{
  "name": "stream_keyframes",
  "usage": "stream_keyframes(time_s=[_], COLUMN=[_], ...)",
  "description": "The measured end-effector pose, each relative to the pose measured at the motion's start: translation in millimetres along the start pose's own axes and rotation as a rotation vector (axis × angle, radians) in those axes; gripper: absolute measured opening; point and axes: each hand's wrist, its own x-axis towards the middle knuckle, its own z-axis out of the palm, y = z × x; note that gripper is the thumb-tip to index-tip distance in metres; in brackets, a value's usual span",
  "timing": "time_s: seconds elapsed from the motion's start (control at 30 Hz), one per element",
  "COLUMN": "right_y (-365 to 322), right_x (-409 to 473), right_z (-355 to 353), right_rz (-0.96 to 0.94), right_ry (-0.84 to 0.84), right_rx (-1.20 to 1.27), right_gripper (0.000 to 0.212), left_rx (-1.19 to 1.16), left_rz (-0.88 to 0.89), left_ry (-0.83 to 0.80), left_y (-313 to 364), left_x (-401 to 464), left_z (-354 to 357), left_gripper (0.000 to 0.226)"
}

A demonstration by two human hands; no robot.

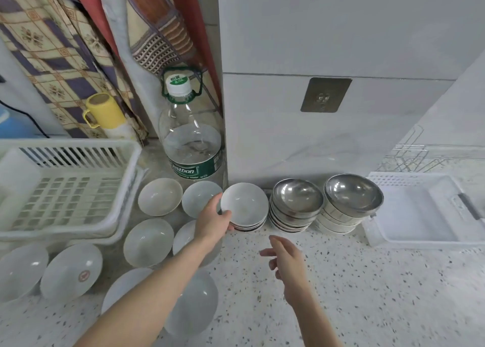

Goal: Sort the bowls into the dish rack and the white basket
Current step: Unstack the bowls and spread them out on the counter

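Observation:
My left hand (pixel 213 222) grips the left rim of the top white bowl (pixel 245 205) of a short stack at the wall. My right hand (pixel 286 260) hovers open over the counter in front of that stack, touching nothing. Two stacks of steel bowls (pixel 298 198) (pixel 353 193) stand to the right of it. Several white bowls lie singly on the left, among them one (pixel 160 196) by the bottle and one with a red mark (pixel 72 270). The white basket (pixel 65 184) sits at the left. A white dish rack tray (pixel 420 210) sits at the right.
A large water bottle (pixel 193 139) stands behind the white bowls. A yellow cup (pixel 103 109) sits behind the basket, with patterned cloths hanging above. A wire rack (pixel 409 158) is at the far right. The speckled counter (pixel 367 294) stretches across the front right.

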Motion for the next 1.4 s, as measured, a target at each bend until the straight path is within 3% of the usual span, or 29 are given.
stream_keyframes(time_s=[0.27, 0.53, 0.7, 0.93, 1.1, 1.4], right_y=[-3.8, -6.4, -11.4, -18.0, -21.5, -27.7], right_x=[12.8, 20.7, 22.4, 34.1, 37.1, 33.2], right_z=[2.5, 16.1, 33.0, 54.2, 59.1, 64.2], right_rz=[-0.023, -0.131, -0.238, -0.258, -0.237, -0.276], right_ry=[-0.017, 0.022, 0.116, 0.197, 0.249, 0.306], right_rx=[-0.046, -0.228, -0.362, -0.541, -0.544, -0.442], right_gripper=[0.021, 0.023, 0.023, 0.039, 0.019, 0.01], left_rx=[0.016, -0.11, -0.387, -0.873, -1.177, -1.311], left_rz=[-0.001, 0.019, -0.08, -0.219, -0.371, -0.422], left_ry=[0.008, 0.011, 0.064, -0.009, 0.023, 0.042], left_y=[5.9, 15.3, 12.4, -13.5, -41.9, -64.3], left_x=[6.0, -6.1, -22.2, -56.3, -77.9, -103.4], left_z=[-0.3, -9.1, -30.6, -62.4, -78.9, -85.7], left_gripper=[0.055, 0.052, 0.049, 0.034, 0.023, 0.01])
